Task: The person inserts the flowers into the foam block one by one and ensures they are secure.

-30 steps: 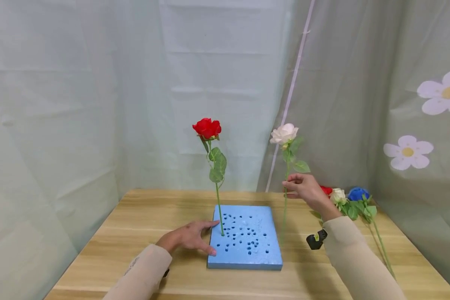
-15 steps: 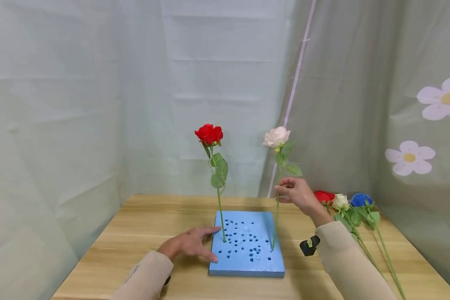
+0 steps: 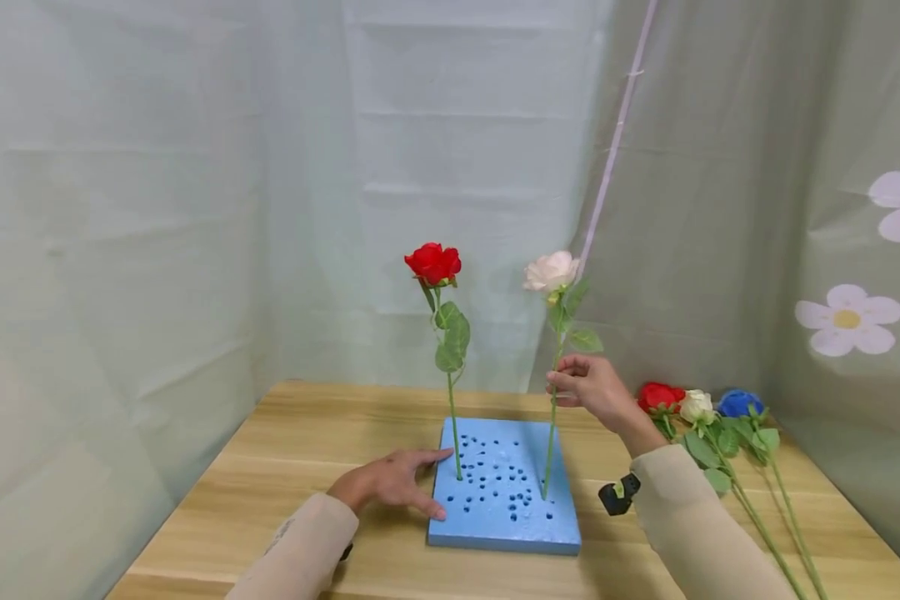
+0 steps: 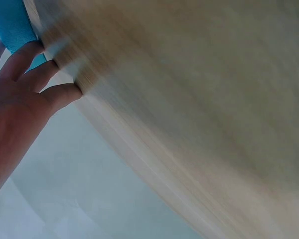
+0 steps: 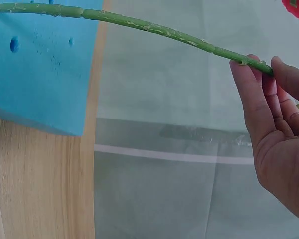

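Observation:
My right hand (image 3: 594, 390) pinches the green stem of a pale pink artificial rose (image 3: 551, 272) between thumb and fingertips, about mid-stem. The stem's lower end meets the right part of a blue foam board (image 3: 495, 529) full of small holes; in the right wrist view the stem (image 5: 154, 28) bows slightly, its tip at the foam surface. A red rose (image 3: 433, 265) stands upright in a hole on the board's left side. My left hand (image 3: 396, 482) rests at the board's left edge, thumb and index finger touching it, the other fingers (image 4: 65, 94) spread loosely beside it.
On the wooden table (image 3: 285, 467) at the right lie another red rose (image 3: 660, 397), a cream rose (image 3: 696, 407) and a blue rose (image 3: 738, 403), stems toward the front. Pale curtains (image 3: 457, 167) enclose the table behind and at the sides.
My right hand has brought the pale pink rose left and its stem end down onto the board. The left hand keeps its place at the board's edge. The head view has shifted slightly.

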`<state>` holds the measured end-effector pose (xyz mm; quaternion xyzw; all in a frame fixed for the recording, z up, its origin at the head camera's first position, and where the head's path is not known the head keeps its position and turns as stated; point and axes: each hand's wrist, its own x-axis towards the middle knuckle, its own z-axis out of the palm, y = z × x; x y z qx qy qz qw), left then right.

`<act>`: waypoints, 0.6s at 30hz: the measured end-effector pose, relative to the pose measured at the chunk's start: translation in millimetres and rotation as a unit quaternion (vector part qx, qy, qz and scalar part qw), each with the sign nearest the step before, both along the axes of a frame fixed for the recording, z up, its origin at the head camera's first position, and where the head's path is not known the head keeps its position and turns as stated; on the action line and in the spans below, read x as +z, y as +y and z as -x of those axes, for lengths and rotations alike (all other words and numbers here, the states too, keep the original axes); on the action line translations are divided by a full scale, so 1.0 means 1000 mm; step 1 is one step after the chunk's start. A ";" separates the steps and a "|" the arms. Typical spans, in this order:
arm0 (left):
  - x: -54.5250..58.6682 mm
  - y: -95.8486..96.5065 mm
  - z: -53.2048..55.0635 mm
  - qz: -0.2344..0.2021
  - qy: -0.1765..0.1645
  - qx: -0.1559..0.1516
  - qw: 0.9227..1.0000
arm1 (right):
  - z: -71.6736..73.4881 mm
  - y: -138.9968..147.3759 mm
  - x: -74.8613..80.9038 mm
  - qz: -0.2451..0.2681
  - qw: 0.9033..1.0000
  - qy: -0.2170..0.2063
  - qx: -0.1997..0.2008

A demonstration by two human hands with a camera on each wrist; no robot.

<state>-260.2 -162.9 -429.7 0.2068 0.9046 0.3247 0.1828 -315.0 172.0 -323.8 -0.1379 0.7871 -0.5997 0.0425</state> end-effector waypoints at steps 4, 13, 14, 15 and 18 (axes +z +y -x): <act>0.001 0.005 0.001 0.001 -0.006 -0.005 1.000 | -0.003 -0.001 -0.001 -0.004 1.000 0.000 -0.014; 0.005 -0.007 0.005 -0.006 -0.006 0.006 1.000 | 0.007 -0.030 0.008 0.020 1.000 0.006 0.006; 0.004 -0.006 0.006 -0.006 -0.006 0.005 1.000 | 0.007 -0.031 0.009 0.020 1.000 0.006 0.003; 0.003 -0.005 0.007 -0.006 -0.007 0.003 1.000 | 0.007 -0.032 0.009 0.019 1.000 0.005 0.000; 0.001 -0.001 0.008 -0.003 -0.013 -0.001 1.000 | 0.006 -0.032 0.008 0.015 1.000 0.000 -0.006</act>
